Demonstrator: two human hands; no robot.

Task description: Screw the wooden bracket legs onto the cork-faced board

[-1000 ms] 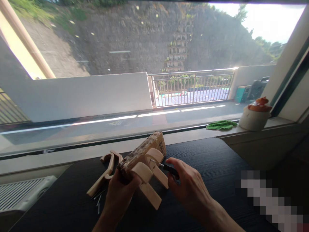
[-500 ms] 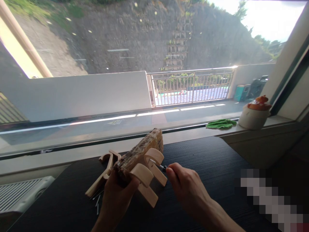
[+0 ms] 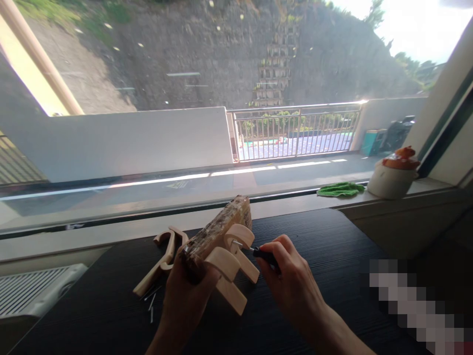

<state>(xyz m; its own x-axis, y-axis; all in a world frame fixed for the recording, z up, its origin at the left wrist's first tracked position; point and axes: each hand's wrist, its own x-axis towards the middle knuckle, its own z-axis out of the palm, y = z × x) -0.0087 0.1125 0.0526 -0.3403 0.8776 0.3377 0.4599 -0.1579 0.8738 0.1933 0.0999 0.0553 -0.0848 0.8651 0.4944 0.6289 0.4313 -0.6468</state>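
Gripping the rough brown block (image 3: 217,227) over the counter (image 3: 314,231) by its seven o'clock end, the left hand (image 3: 189,288) likely has a stiff, not slippery thing, while the right hand (image 3: 287,268) clutches the screwdriver (image 3: 260,253) at its four o'clock.

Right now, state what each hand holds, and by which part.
Left hand: the block, by its near end. Right hand: the screwdriver, by its black handle.

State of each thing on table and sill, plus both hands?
Left hand: gripping block, thumb on near hook
Right hand: closed around screwdriver
Screwdriver: pointed at screw
Screw: sticking out of far hook
Block: held slanted
Spare hooks: lying on table
Loose screws: lying on table
Green cloth: lying on sill
White pot: upright on sill
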